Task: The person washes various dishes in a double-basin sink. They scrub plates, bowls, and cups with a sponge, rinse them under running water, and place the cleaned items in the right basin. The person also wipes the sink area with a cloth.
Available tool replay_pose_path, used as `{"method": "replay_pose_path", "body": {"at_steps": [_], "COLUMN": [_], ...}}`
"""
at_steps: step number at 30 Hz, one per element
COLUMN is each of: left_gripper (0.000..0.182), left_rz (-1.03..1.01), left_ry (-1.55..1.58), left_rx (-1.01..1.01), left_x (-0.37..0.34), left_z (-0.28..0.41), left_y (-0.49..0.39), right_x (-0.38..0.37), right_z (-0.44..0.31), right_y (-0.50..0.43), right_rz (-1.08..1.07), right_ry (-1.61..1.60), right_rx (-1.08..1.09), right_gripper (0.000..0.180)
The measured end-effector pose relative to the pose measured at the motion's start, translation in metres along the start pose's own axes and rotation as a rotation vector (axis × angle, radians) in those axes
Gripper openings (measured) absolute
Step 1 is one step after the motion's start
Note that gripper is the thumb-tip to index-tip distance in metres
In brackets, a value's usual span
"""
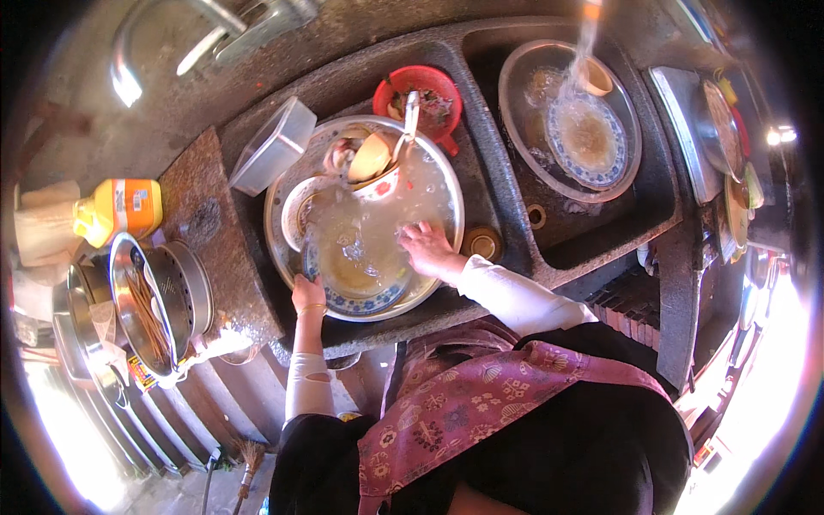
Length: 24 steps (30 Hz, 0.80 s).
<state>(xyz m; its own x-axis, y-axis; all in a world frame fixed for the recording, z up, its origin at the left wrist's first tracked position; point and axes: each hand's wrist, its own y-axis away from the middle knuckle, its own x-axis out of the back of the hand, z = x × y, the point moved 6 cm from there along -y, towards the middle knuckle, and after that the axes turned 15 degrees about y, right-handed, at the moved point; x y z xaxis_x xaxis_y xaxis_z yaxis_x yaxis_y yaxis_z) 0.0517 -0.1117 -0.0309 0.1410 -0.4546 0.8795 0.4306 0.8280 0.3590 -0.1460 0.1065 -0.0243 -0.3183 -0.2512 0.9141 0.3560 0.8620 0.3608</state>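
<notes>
A large metal basin (456,193) of cloudy water sits in the left bay of a stone sink. My left hand (308,295) grips the left edge of a blue-patterned plate (373,304), partly under water at the basin's near side. My right hand (426,250) is at the water's surface right of the plate, fingers spread, apparently holding nothing. Farther back in the basin are a white bowl with a red flower (380,187), a tan bowl (370,158), a metal utensil (411,116) and a patterned dish (293,215) at the left.
Water runs into a second metal basin (508,129) holding another blue-patterned plate (587,141) in the right bay. A red plastic strainer (418,77) with scraps and a rectangular metal container (273,145) stand behind. At left are a yellow bottle (125,209) and a metal bowl of chopsticks (145,309).
</notes>
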Motion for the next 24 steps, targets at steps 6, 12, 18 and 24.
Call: {"method": "replay_pose_path", "body": {"at_steps": [6, 12, 18, 24], "left_gripper": [0.033, 0.031, 0.047, 0.052], "left_rz": [0.027, -0.137, -0.398, -0.372], "left_ry": [0.888, 1.285, 1.708, 1.826], "left_rx": [-0.034, -0.005, 0.024, 0.045], "left_x": [0.002, 0.0, -0.004, -0.002], "left_z": [-0.012, -0.014, -0.012, -0.007], "left_y": [0.025, 0.061, 0.067, 0.066], "right_x": [0.002, 0.028, 0.061, 0.0], "right_z": [-0.017, -0.122, -0.145, -0.074], "right_y": [-0.004, 0.015, -0.083, -0.099], "right_rz": [-0.121, 0.315, 0.473, 0.222], "right_ry": [-0.03, -0.385, -0.674, -0.51], "right_rx": [-0.053, 0.465, 0.27, -0.402], "right_gripper": [0.033, 0.032, 0.02, 0.045]}}
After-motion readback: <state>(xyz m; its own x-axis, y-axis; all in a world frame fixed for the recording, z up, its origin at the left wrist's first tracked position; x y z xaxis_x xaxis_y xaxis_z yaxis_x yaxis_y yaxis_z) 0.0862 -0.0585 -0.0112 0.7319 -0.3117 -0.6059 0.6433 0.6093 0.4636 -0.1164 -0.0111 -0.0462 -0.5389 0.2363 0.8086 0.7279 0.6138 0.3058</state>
